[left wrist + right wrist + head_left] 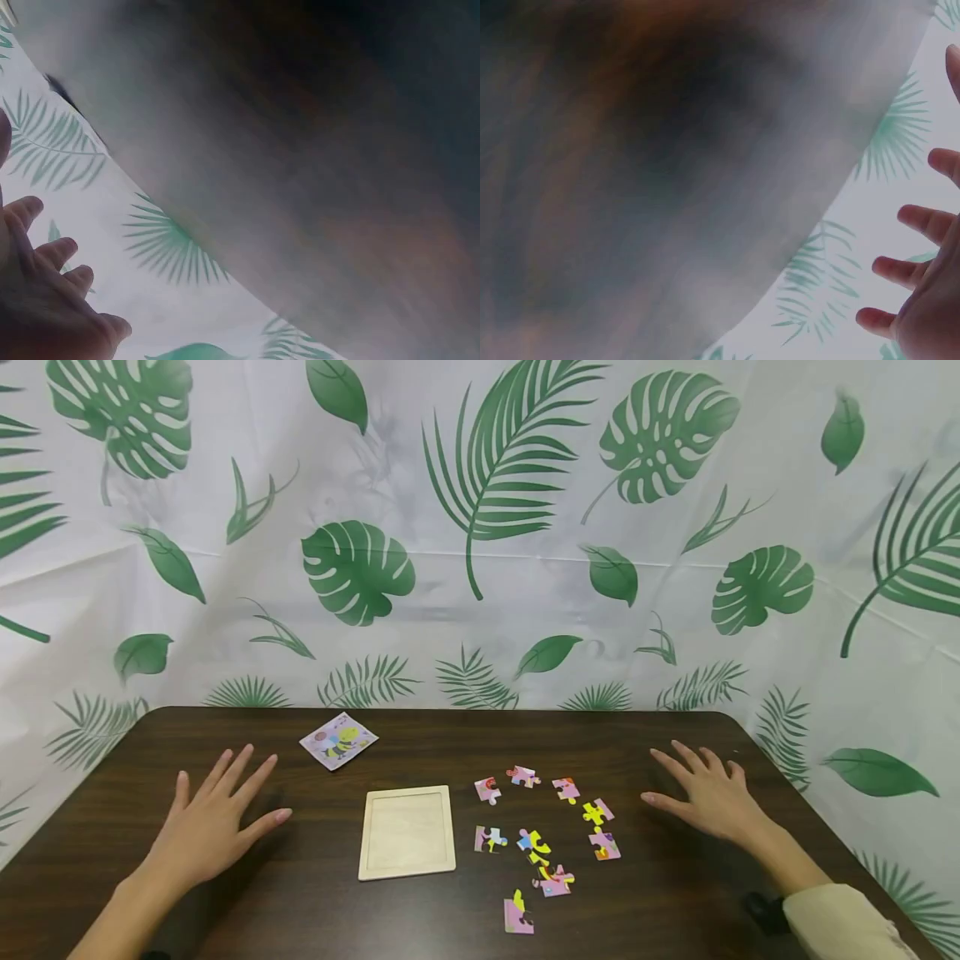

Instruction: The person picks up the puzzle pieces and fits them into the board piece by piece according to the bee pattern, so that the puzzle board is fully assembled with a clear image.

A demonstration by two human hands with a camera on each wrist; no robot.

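Both hands are spread wide over the dark surface (480, 743), holding nothing. Only the head view shows the puzzle pieces (557, 883), lying loose between the wooden tray (407, 832) and the right hand (708, 795). The tray lies right of the left hand (210, 833), with the picture card (339, 742) farther back. The wrist views show separated fingers (922, 219) close up against leaf-patterned cloth (832, 247); the surface there is blurred.
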